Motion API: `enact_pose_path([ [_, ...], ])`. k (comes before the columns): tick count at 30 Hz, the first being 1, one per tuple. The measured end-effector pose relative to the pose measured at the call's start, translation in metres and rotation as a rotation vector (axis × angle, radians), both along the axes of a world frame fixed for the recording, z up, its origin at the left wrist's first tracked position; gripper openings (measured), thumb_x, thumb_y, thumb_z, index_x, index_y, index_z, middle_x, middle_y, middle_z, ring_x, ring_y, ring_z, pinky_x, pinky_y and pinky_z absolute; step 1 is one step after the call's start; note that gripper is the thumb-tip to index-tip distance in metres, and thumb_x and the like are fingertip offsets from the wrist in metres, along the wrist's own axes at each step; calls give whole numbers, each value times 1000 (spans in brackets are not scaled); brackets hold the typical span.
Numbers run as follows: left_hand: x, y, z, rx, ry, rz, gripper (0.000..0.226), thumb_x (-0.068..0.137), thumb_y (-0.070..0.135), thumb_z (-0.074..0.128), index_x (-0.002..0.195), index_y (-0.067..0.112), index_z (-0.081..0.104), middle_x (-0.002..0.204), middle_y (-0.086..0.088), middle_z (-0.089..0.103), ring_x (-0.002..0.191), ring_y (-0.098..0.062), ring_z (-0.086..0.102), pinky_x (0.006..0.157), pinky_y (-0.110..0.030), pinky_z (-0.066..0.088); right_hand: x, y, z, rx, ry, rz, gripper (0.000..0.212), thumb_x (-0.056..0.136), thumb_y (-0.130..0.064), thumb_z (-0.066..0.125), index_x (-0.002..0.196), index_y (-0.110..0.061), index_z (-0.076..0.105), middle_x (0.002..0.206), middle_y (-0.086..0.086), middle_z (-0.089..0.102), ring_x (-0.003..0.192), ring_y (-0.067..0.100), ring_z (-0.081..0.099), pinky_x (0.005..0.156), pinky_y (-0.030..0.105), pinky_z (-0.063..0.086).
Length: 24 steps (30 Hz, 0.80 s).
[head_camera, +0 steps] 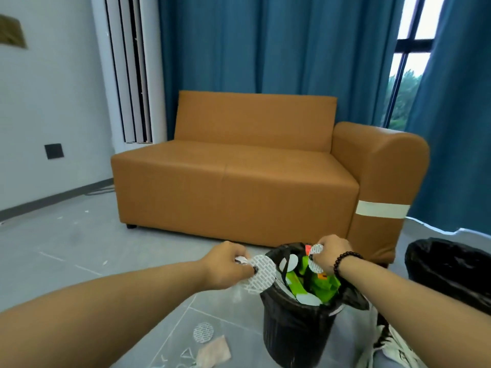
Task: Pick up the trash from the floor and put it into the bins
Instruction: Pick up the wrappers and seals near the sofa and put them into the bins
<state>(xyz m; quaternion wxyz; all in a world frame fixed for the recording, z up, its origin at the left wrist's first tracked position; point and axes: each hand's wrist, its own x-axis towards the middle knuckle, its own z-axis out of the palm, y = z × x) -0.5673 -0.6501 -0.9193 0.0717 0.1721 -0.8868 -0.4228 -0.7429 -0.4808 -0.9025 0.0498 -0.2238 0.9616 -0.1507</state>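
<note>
Black bin (295,333), bag-lined, stands on the grey floor (66,251) before the tan sofa (239,176); I note green wrappers (318,285) and white discs inside. Left hand (228,264) pinches a patterned round seal (261,274) just beside the rim. Right hand (332,253), beaded bracelet at the wrist, grips two more seals (317,257) above the opening. Another seal (203,332) and a paper scrap (215,351) lie on the floor. Second bin (451,269) at right.
</note>
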Motion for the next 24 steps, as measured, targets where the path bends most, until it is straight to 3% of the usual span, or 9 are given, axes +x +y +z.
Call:
enact_pose_path([
  [5,-4,16,-17,288,8,48,10,90,17,59,81,13,59,75,-9,65,67,-21,62,48,-19,43,-21,-15,-24,-134,-63,-83,27,87,-30,65,101,-7,65,90,10,68,79,24,66,72,33,58],
  [7,3,17,-30,360,-82,54,11,92,17,57,82,13,57,78,-9,63,69,-22,63,47,-20,44,-21,-27,-38,-116,-119,-71,29,83,-33,69,96,-8,61,92,11,69,82,25,68,72,35,59],
  [9,11,16,-44,369,-146,83,12,92,19,59,82,12,55,77,-12,58,73,-27,61,51,-23,46,-15,-35,-43,-85,-142,-40,32,85,-29,67,104,-8,54,96,11,68,83,25,68,69,36,59],
  [12,21,18,-52,380,-165,130,13,91,17,59,80,12,55,68,-10,58,73,-28,61,48,-22,45,-6,-37,-39,19,33,46,36,89,-27,63,117,-9,48,102,7,58,81,22,59,62,30,51],
  [15,25,26,-43,449,-129,115,10,93,15,57,84,11,55,71,-10,62,68,-24,64,45,-19,44,7,-34,-19,-14,274,162,27,93,-29,55,117,-17,50,114,3,56,93,22,59,77,35,53],
  [16,26,28,-40,469,-111,107,8,93,15,57,86,11,56,71,-8,63,67,-22,65,45,-18,44,16,-32,-11,-107,239,184,23,94,-31,53,113,-18,54,112,1,58,94,22,60,78,37,54],
  [18,30,31,-37,512,-81,103,7,93,17,57,89,11,57,71,-6,64,65,-18,66,46,-19,46,38,-30,1,-372,-36,239,15,93,-28,54,99,-16,60,100,1,65,83,20,66,73,37,58],
  [20,34,28,-35,535,-60,111,8,93,18,58,90,10,58,74,-6,66,65,-16,67,51,-22,49,64,-28,2,-440,-304,350,10,92,-18,55,92,-11,63,87,6,69,68,17,68,64,34,60],
  [24,42,19,-35,546,-34,127,8,93,18,58,91,10,59,78,-8,69,66,-15,68,73,-36,55,94,-25,-16,-452,-364,446,7,86,-6,61,90,-9,66,74,3,62,63,13,61,55,28,57],
])
